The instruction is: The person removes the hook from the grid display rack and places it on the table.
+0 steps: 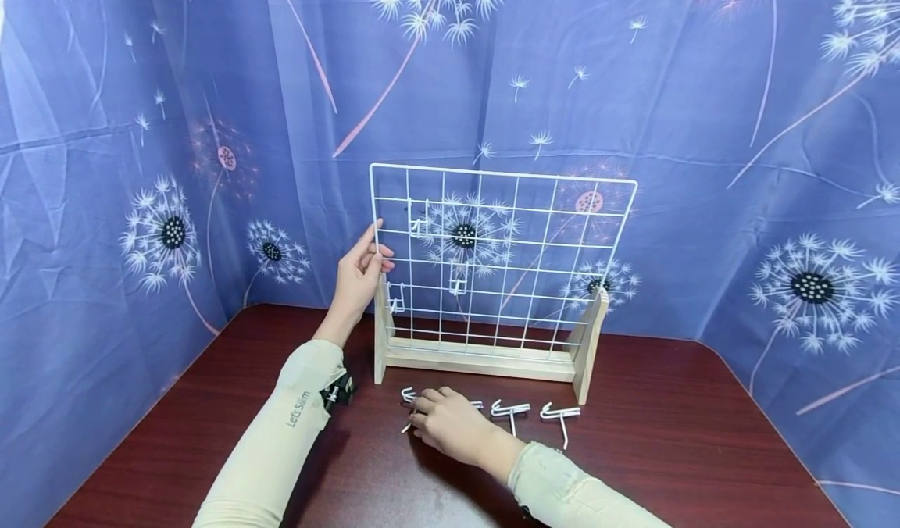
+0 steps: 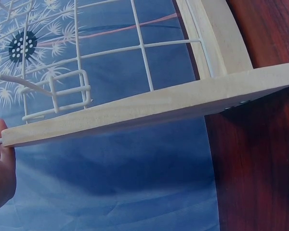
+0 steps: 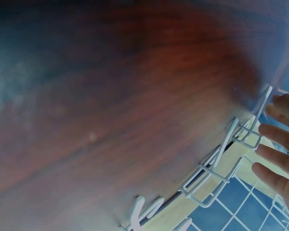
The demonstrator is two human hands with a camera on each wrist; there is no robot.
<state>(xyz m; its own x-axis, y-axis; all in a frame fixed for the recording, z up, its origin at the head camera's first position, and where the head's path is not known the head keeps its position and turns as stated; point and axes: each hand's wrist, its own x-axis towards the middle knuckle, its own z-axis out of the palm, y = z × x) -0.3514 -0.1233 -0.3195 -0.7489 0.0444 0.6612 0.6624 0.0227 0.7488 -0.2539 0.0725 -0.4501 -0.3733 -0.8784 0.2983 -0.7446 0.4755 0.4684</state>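
On the near bench (image 1: 703, 442), right hand (image 1: 453, 428) seemingly fetches a hook (image 1: 408, 394), grip hidden, can't tell; left hand (image 1: 357, 276) pinches grid (image 1: 508, 240); lifting needs a secure pinch

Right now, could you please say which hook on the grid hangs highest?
The upper-left white hook; the middle hook and bottom-left hook hang lower.

**Dark red tabletop (image 1: 675, 419) enclosed by printed blue cloth (image 1: 534, 51)**

The cloth forms the backdrop at the rear and on both sides. Its pattern comprises white dandelion heads (image 1: 172, 233) with dark centres, drifting seeds (image 1: 541, 142) and slender pink stems (image 1: 357, 130); creases (image 1: 63, 140) cross the fabric. The tabletop shows a wood-like grain, rounded rear corners (image 1: 703, 348) and, towards the front, a pale sheen (image 1: 415, 497) of reflected light.
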